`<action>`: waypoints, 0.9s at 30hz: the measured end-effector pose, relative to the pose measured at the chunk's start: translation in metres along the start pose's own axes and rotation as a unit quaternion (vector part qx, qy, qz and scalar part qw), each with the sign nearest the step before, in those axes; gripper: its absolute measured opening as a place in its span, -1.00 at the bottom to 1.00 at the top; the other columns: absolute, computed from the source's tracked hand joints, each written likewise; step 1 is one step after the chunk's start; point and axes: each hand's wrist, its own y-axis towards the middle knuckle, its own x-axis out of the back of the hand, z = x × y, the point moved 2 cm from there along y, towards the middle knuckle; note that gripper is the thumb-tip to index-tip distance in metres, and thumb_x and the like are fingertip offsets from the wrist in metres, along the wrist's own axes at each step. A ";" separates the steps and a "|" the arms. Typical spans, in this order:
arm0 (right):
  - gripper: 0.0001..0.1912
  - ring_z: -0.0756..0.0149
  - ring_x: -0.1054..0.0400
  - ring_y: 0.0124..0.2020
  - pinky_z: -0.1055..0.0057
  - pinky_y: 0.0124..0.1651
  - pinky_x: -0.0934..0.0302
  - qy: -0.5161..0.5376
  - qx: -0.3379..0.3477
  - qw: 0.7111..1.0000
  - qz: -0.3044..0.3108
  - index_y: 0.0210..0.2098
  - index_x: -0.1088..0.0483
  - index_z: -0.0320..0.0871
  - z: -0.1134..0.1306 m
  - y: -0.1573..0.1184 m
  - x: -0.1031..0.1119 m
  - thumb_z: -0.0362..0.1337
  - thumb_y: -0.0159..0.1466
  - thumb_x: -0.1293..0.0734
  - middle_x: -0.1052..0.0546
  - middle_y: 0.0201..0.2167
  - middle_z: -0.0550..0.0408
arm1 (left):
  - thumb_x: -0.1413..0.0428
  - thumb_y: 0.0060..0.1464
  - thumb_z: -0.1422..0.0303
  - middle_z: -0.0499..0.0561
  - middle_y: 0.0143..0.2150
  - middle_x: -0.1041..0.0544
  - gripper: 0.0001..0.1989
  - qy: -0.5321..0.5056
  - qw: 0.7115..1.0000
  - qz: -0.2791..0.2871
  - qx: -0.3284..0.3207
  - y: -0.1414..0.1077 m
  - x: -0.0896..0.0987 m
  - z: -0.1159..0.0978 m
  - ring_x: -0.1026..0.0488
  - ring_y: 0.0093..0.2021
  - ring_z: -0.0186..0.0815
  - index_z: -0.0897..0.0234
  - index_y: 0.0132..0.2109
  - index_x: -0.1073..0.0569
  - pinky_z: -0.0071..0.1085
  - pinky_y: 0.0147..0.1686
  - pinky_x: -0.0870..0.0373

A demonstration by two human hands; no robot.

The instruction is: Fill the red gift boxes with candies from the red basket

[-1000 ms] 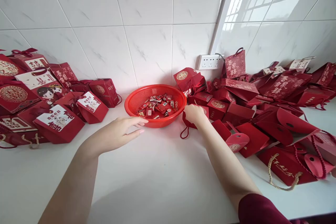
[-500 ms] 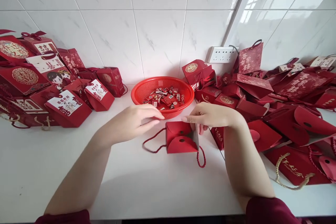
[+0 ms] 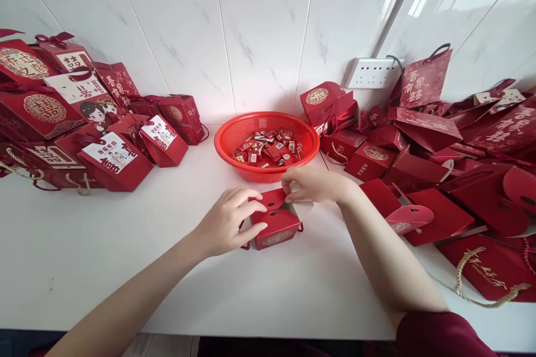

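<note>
- A small red box (image 3: 280, 224) sits at the centre of the frame, its top flaps bearing dark round holes, a faint gold print on its front, dark red cord at both sides and a pale inside showing at the right.
- The left hand (image 3: 230, 220) has fingers and thumb spread at the box's left side; the right hand (image 3: 316, 184) bends its thumb and fingers at the back right corner, and whether they pinch the edge cannot be told.
- The box rests on a white counter (image 3: 268, 295) before a wall (image 3: 268, 39) of pale, grey-veined tiles; a white socket strip (image 3: 372, 73) lies upper right.
- Just behind stands a red basket (image 3: 224, 142) of wrapped sweets (image 3: 274, 149).
- Red gift boxes (image 3: 44, 109) are heaped at left, more cartons (image 3: 372, 159) at right.
- Both hands hide parts of the box.
</note>
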 end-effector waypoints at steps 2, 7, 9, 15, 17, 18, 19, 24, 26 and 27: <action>-0.93 0.28 -0.35 -0.25 0.43 -0.27 -0.16 -0.112 -0.031 0.991 -0.065 -0.41 -0.45 -0.18 0.011 -0.001 -0.003 -0.33 0.19 -0.40 -0.48 -0.23 0.02 | -0.11 0.18 0.37 0.07 -0.11 -0.54 -0.87 0.009 0.998 -0.049 -0.039 -0.008 -0.009 0.002 -0.47 -0.09 -0.18 0.16 -0.13 -0.50 -0.17 0.00 -0.38; -0.91 0.09 -0.36 -0.21 0.24 -0.16 -0.14 -0.310 -0.088 0.939 -0.118 -0.42 -0.49 -0.22 0.046 -0.019 -0.008 -0.42 0.22 -0.35 -0.48 -0.32 -0.10 | -0.07 0.12 0.53 0.06 -0.15 -0.57 -0.73 0.046 0.985 -0.116 -0.117 -0.022 -0.028 0.000 -0.48 -0.15 -0.21 0.19 -0.04 -0.45 -0.21 -0.09 -0.42; -0.85 0.08 -0.37 -0.22 0.22 -0.16 -0.14 -0.334 -0.109 0.928 -0.124 -0.42 -0.50 -0.23 0.055 -0.027 -0.007 -0.44 0.25 -0.31 -0.50 -0.31 -0.13 | -0.07 0.12 0.53 0.08 -0.15 -0.58 -0.72 0.071 0.979 -0.135 -0.133 -0.024 -0.032 -0.003 -0.48 -0.16 -0.20 0.22 -0.02 -0.45 -0.23 -0.12 -0.44; -0.80 0.15 -0.46 -0.38 0.39 -0.40 -0.15 -0.274 -0.213 0.937 -0.045 -0.35 -0.53 -0.24 0.055 -0.031 -0.012 -0.22 0.29 -0.35 -0.55 -0.43 -0.11 | -0.14 0.11 0.46 0.11 -0.22 -0.59 -0.78 0.115 0.968 -0.163 -0.153 -0.021 -0.033 -0.010 -0.50 -0.19 -0.18 0.32 -0.07 -0.50 -0.21 -0.11 -0.44; -0.79 0.17 -0.48 -0.39 0.42 -0.41 -0.17 -0.259 -0.215 0.942 -0.017 -0.32 -0.53 -0.24 0.050 -0.026 -0.017 -0.21 0.30 -0.34 -0.57 -0.40 -0.13 | -0.16 0.10 0.44 0.09 -0.22 -0.61 -0.77 0.134 0.962 -0.169 -0.166 -0.020 -0.031 -0.013 -0.51 -0.15 -0.17 0.30 -0.07 -0.51 -0.20 -0.05 -0.43; -0.80 0.17 -0.49 -0.38 0.42 -0.40 -0.18 -0.257 -0.202 0.945 -0.004 -0.31 -0.53 -0.24 0.048 -0.022 -0.020 -0.25 0.31 -0.33 -0.58 -0.38 -0.14 | -0.16 0.11 0.42 0.08 -0.21 -0.62 -0.76 0.138 0.961 -0.166 -0.172 -0.020 -0.030 -0.014 -0.52 -0.13 -0.17 0.29 -0.05 -0.52 -0.19 -0.02 -0.41; -0.82 0.17 -0.49 -0.37 0.42 -0.38 -0.20 -0.258 -0.183 0.949 0.007 -0.31 -0.53 -0.25 0.045 -0.019 -0.023 -0.31 0.32 -0.30 -0.58 -0.37 -0.15 | -0.16 0.13 0.40 0.08 -0.18 -0.63 -0.75 0.137 0.962 -0.159 -0.177 -0.020 -0.030 -0.015 -0.53 -0.12 -0.17 0.28 -0.03 -0.52 -0.17 0.02 -0.38; -0.80 0.17 -0.50 -0.33 0.42 -0.32 -0.20 -0.261 -0.084 0.962 0.001 -0.30 -0.52 -0.25 0.037 -0.002 -0.032 -0.48 0.31 -0.24 -0.57 -0.40 -0.12 | -0.03 0.17 0.47 0.03 -0.12 -0.65 -0.72 0.118 0.972 -0.144 -0.146 -0.018 -0.027 -0.015 -0.55 -0.11 -0.21 0.30 0.00 -0.50 -0.19 0.00 -0.29; -0.80 0.18 -0.49 -0.36 0.41 -0.35 -0.17 -0.251 -0.048 0.967 -0.014 -0.33 -0.50 -0.22 0.035 0.006 -0.034 -0.47 0.31 -0.24 -0.57 -0.43 -0.07 | -0.03 0.13 0.53 -0.01 -0.16 -0.66 -0.70 0.121 0.974 -0.149 -0.122 -0.015 -0.026 -0.015 -0.55 -0.13 -0.22 0.29 -0.01 -0.50 -0.19 0.00 -0.27; -0.79 0.19 -0.48 -0.37 0.41 -0.37 -0.15 -0.244 -0.032 0.969 -0.021 -0.35 -0.49 -0.21 0.034 0.009 -0.035 -0.46 0.32 -0.23 -0.56 -0.44 -0.05 | -0.03 0.12 0.54 -0.02 -0.18 -0.66 -0.70 0.115 0.977 -0.143 -0.112 -0.014 -0.026 -0.015 -0.56 -0.13 -0.22 0.29 -0.03 -0.50 -0.16 0.04 -0.25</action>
